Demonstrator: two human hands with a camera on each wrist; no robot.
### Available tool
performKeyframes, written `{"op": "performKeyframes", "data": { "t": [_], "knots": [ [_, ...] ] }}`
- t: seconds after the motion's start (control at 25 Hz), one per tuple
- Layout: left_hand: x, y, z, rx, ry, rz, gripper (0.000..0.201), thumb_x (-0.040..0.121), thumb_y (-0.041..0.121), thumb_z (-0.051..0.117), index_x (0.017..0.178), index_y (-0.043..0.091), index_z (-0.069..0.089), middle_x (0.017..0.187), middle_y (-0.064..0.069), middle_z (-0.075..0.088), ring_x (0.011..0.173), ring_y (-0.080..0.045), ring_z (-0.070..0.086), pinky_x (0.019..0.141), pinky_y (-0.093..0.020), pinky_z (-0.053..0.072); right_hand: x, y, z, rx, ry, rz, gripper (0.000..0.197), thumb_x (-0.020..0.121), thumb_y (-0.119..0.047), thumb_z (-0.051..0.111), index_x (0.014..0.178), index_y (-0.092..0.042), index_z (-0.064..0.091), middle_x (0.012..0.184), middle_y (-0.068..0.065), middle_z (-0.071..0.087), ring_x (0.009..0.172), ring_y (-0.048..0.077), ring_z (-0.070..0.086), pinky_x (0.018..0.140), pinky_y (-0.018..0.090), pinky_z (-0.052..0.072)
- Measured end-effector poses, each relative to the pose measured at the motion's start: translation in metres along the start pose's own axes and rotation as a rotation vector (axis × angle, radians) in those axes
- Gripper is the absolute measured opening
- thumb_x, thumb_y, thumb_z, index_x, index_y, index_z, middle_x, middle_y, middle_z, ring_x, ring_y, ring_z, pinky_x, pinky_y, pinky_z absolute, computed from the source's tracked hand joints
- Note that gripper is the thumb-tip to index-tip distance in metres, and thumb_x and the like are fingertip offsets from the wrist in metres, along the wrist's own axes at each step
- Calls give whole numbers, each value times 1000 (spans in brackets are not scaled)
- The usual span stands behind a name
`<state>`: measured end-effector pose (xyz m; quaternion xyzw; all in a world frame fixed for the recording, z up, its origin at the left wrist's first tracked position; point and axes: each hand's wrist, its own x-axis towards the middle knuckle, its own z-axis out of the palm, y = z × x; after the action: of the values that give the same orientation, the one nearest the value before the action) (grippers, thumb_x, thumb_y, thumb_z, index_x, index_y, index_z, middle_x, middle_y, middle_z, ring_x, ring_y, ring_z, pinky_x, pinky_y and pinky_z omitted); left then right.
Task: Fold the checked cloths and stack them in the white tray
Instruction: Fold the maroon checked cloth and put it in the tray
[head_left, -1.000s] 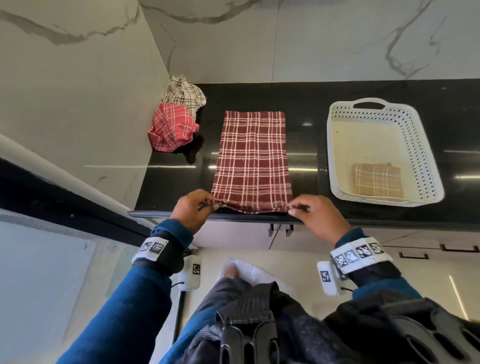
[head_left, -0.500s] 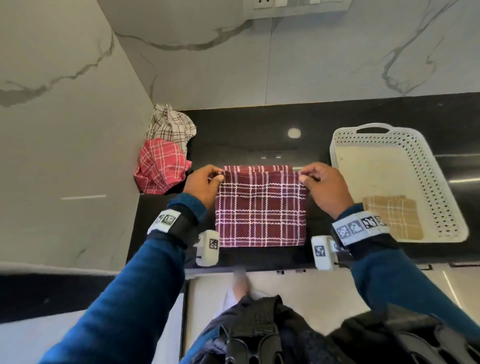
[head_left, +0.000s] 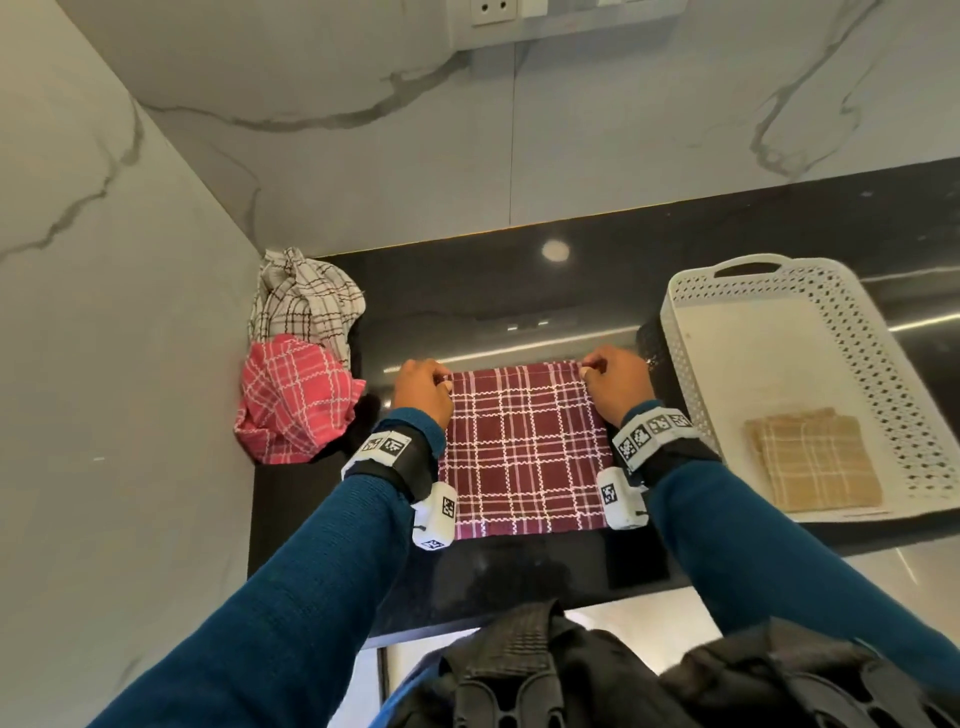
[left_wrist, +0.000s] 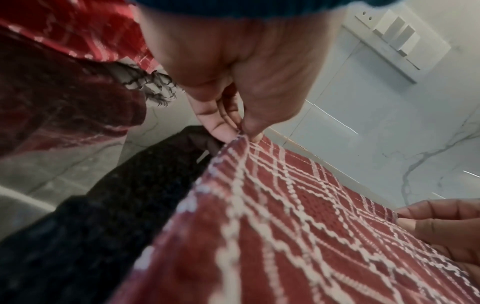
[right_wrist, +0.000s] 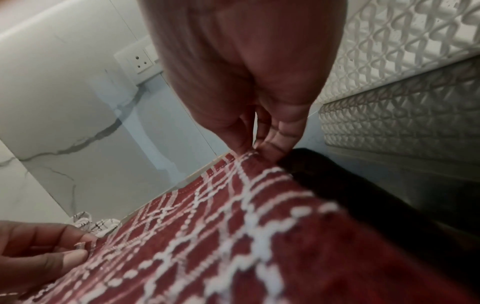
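So since a second ago the near edge of the maroon checked cloth (head_left: 524, 452) has come all the way up and over, and what was a long strip on the black counter (head_left: 519, 566) is now a squarish half-size piece. We've got our left hand (head_left: 422, 391) and right hand (head_left: 615, 384) at the two far corners, each pinching a corner between thumb and fingertips (left_wrist: 221, 128), and the wrist views show the same tight pinch on the hem on both sides. We reckon we're mid-fold on this cloth: the halving looks just about landed, with the edges lined up at the back. Next move probably calls for letting go, smoothing it flat, then one more fold to get it down to about the footprint of the tan folded cloth (head_left: 815, 462) already sitting in the white tray (head_left: 675, 332) just to our right. After that, onto the stack it goes. The red crumpled cloth (head_left: 296, 397) and the white checked cloth (head_left: 304, 306) wait in the left corner, not yet folded.
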<state>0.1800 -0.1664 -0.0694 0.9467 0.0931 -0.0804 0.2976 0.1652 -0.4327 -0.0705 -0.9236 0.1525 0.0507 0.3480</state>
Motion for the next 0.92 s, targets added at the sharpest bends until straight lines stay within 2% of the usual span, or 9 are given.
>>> {"op": "performKeyframes", "data": {
  "t": [0.12, 0.2, 0.28, 0.4, 0.48, 0.6, 0.72, 0.8, 0.92],
  "knots": [
    [-6, 2, -3, -11, -9, -32, 17, 94, 9, 59, 111, 12, 64, 119, -8, 55, 109, -25, 57, 97, -31, 43, 0, -4, 1, -1, 7, 37, 8, 95, -9, 62, 97, -11, 69, 93, 7, 69, 89, 22, 65, 77, 23, 41],
    [-12, 11, -9, 103, 2, 25, 36, 91, 3, 56, 126, 11, 56, 129, -8, 48, 115, -26, 51, 99, -33, 42, -7, -12, -1, -60, 46, 23, 15, 96, -8, 57, 108, -7, 66, 104, 11, 67, 102, 29, 64, 84, 28, 45],
    [-24, 28, -9, 271, 10, 261, 47, 89, 1, 54, 133, 15, 51, 135, -5, 47, 120, -25, 47, 103, -35, 41, -22, -25, 2, -177, 85, -111, 23, 95, -9, 55, 118, -7, 60, 118, 13, 61, 111, 31, 58, 96, 40, 48],
    [-48, 45, 13, 420, -289, 574, 59, 98, 16, 47, 154, 18, 28, 162, -1, 24, 148, -24, 22, 123, -41, 16, -50, -42, 29, -180, -154, -321, 40, 96, -16, 49, 136, -12, 49, 141, 10, 50, 131, 28, 48, 110, 49, 41],
    [-48, 35, 27, 561, -425, 530, 62, 105, 38, 28, 159, 22, 2, 166, 3, -6, 154, -21, -3, 124, -45, 0, -55, -35, 45, -370, -415, -293, 63, 103, -34, 38, 159, -18, 15, 168, 4, 12, 154, 28, 10, 123, 56, 16],
    [-38, 1, 25, 650, -379, 428, 67, 102, 55, 13, 157, 25, -11, 163, 3, -20, 152, -20, -15, 123, -50, -4, -47, -9, 37, -608, -471, -205, 81, 99, -66, 21, 156, -26, -20, 162, -4, -30, 150, 25, -25, 121, 58, -9],
    [-36, -23, 2, 676, -319, 302, 65, 103, 47, 18, 158, 24, -8, 165, 2, -18, 152, -22, -14, 123, -51, -4, -41, 12, 14, -646, -443, 1, 92, 95, -73, 20, 156, -18, -21, 162, 5, -31, 151, 28, -24, 119, 60, -10],
    [-46, -24, -10, 724, -283, 286, 67, 102, 29, 30, 159, 21, -3, 166, -1, -16, 152, -24, -15, 123, -51, -5, -48, 8, 7, -696, -382, 81, 89, 98, -63, 27, 158, -10, -13, 164, 13, -24, 152, 32, -21, 120, 63, -5],
    [-72, 2, 1, 660, -290, 389, 78, 95, 13, 40, 159, 23, -3, 165, 1, -16, 152, -21, -16, 122, -47, -10, -77, -22, 20, -603, -360, -161, 81, 100, -42, 37, 159, -10, -9, 165, 13, -20, 152, 32, -18, 122, 61, -1]
  ]
}}
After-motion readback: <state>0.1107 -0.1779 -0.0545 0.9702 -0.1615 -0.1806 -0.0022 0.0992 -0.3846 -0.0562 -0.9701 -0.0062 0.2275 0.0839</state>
